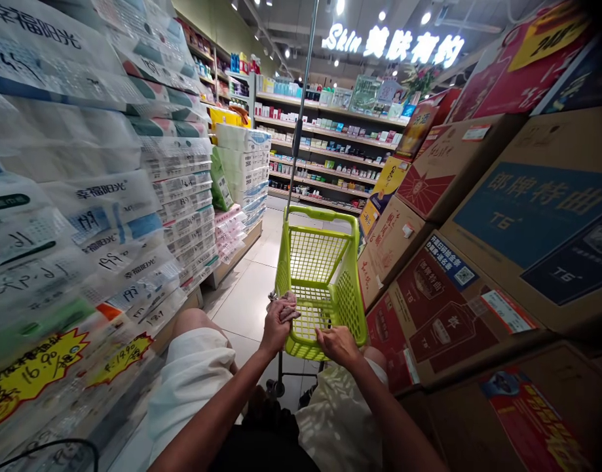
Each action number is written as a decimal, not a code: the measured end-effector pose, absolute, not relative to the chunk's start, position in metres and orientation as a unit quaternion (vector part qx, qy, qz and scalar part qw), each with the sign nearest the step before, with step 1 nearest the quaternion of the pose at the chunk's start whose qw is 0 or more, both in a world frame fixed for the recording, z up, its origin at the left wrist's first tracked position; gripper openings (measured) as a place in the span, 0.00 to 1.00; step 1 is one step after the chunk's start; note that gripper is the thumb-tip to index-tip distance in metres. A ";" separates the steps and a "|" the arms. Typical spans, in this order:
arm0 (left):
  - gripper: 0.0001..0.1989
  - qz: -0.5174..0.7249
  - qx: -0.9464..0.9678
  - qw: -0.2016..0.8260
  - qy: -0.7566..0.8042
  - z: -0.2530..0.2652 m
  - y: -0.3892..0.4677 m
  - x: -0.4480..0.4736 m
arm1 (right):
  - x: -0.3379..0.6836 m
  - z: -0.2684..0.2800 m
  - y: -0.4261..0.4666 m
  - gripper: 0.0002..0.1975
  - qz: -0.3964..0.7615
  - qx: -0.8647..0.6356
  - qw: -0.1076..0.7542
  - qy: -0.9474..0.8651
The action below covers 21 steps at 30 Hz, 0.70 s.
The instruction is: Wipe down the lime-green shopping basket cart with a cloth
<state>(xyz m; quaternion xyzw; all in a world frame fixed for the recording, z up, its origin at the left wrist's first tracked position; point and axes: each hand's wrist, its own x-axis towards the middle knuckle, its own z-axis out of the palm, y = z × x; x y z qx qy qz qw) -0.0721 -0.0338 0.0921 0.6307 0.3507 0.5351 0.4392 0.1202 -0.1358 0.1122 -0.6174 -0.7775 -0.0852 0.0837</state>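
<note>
A lime-green plastic shopping basket (357,262) with grid walls stands before my knees, on a wheeled frame. Its visible floor holds no goods. My left hand (277,322) is closed around a small crumpled pinkish item (291,307), whose kind I cannot make out, at the basket's near left corner. My right hand (337,344) grips the near rim, thumb on top and the other fingers curled over it. A thin upright pole (303,85) rises at the basket's left side.
Plastic-wrapped tissue packs (104,190) are stacked high on my left. Cardboard cartons (497,170) form a wall close on my right. Ahead, a pale tiled aisle (251,278) leads to shelves (330,134) of small boxed goods. Yellow price signs (40,373) hang low at left.
</note>
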 end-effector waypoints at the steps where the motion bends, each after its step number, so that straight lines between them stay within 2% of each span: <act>1: 0.10 0.520 0.663 0.403 0.357 0.097 -0.028 -0.069 | 0.121 0.112 -0.136 0.30 -0.086 -0.617 0.085 -0.778; 5: 0.17 0.473 0.722 0.311 0.398 0.127 0.022 -0.042 | 0.122 0.113 -0.136 0.30 -0.086 -0.606 0.079 -0.787; 9: 0.19 0.482 0.715 0.303 0.405 0.145 0.054 -0.028 | 0.121 0.113 -0.134 0.31 -0.097 -0.600 0.081 -0.790; 12: 0.15 0.475 0.727 0.300 0.394 0.129 0.022 -0.042 | 0.122 0.110 -0.134 0.30 -0.105 -0.597 0.099 -0.789; 17: 0.15 0.454 0.781 0.251 0.348 0.086 -0.065 -0.074 | 0.126 0.108 -0.141 0.28 -0.096 -0.589 0.113 -0.794; 21: 0.13 0.442 0.790 0.240 0.351 0.096 -0.035 -0.064 | 0.128 0.108 -0.143 0.28 -0.092 -0.580 0.095 -0.804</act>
